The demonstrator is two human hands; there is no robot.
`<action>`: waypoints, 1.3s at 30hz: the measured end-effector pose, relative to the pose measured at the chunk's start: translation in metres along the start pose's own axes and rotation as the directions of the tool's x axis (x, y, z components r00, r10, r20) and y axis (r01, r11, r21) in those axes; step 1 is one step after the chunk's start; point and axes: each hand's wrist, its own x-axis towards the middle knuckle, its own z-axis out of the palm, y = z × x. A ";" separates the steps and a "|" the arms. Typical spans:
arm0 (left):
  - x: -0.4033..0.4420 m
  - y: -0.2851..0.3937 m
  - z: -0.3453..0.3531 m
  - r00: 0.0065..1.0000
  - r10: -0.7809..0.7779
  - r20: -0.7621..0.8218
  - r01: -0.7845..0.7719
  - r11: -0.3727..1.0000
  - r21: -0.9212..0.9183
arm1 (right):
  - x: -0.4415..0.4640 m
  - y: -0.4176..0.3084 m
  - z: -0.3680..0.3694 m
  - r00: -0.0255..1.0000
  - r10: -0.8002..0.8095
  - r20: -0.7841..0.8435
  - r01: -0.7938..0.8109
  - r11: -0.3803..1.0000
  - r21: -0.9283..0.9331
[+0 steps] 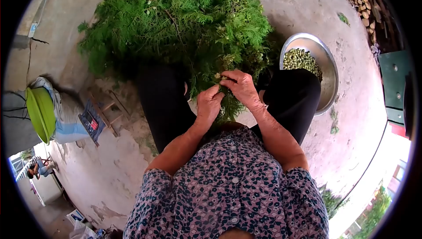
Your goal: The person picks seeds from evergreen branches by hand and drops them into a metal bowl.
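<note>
A large heap of green cypress-like branches [176, 23] lies in front of my knees. Between my legs, my left hand [208, 103] is closed on a leafy evergreen branch [231, 107], thumb and fingers pinched together. Just above and to the right of it, my right hand [241, 88] is closed, its fingertips pinching at a small pale green cone [217, 76] on the branch. The two hands nearly touch. Beside my right knee stands a round metal basin [329, 80] holding many small green cones [302, 61], partly hidden by the knee.
At left are a lime-green basin [40, 113], a pale sack [68, 124] and a small wooden stool [107, 111]. Stacked firewood [365, 8] and a green cabinet [395, 78] stand at right. Another person [39, 167] sits far off at lower left.
</note>
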 end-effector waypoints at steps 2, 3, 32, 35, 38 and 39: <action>0.000 0.008 0.005 0.986 -0.163 0.024 0.161 0.924 -0.347 | -0.002 -0.001 -0.001 0.997 0.077 -0.028 -0.073 0.990 0.122; 0.000 0.013 0.006 0.948 -0.303 0.102 0.295 0.705 -0.645 | -0.004 -0.001 -0.002 0.987 0.157 -0.045 -0.142 0.960 0.242; 0.051 0.019 0.004 0.925 -0.338 0.173 0.367 0.673 -0.643 | -0.020 -0.028 -0.021 0.985 -0.065 -0.162 0.076 0.995 0.065; 0.049 0.022 0.004 0.939 -0.300 0.169 0.308 0.514 -0.801 | -0.016 -0.027 -0.018 0.987 0.050 -0.151 -0.010 0.968 0.252; 0.047 0.026 0.002 0.950 -0.284 0.128 0.271 0.549 -0.791 | -0.014 -0.027 -0.017 0.970 0.240 -0.050 -0.177 0.828 0.533; 0.047 0.027 0.001 0.950 -0.284 0.129 0.271 0.549 -0.791 | -0.013 -0.026 -0.017 0.958 0.286 -0.019 -0.218 0.770 0.600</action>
